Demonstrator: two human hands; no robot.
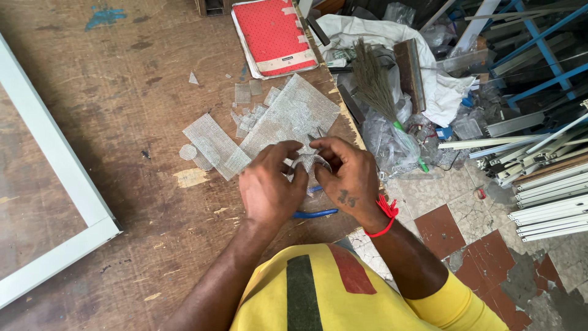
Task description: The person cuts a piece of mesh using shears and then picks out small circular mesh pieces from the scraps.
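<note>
Surface: a worn brown wooden workbench (122,122) with scratches and paint stains, seen from above; a floor of broken red and pale tiles shows past its right edge.

Left hand (267,187): fingers curled and pinched on the near-left edge of a small piece of grey wire mesh (308,160), thumb pressing toward the right hand.

Right hand (349,178): fingers bent and closed on the same mesh piece from the other side; a red thread (386,214) is tied at the wrist.

Where the mesh piece is: between the 2 hands, lifted just above the bench near its right edge, mostly hidden by the fingers.

How it looks: thin, pale grey, fine woven grid, with jagged points sticking up past the fingertips; it seems to be bent round something, but I cannot tell what.

Done so far, by my reading: cutting is well along, since a large mesh sheet (294,116) and a rectangular mesh strip (214,144) lie just beyond the hands, with small mesh offcuts (245,92) scattered farther out.

Left, by my reading: shaping of the held piece looks unfinished, as its edges stay ragged.

Under the hands: blue-handled pliers or snips (315,213), partly hidden.

Far side: a red notebook (272,34).

Left of the hands: a white frame (55,159) lying on the bench.

Right of the hands: a small broom (373,79) and stacked metal profiles (545,208).
</note>
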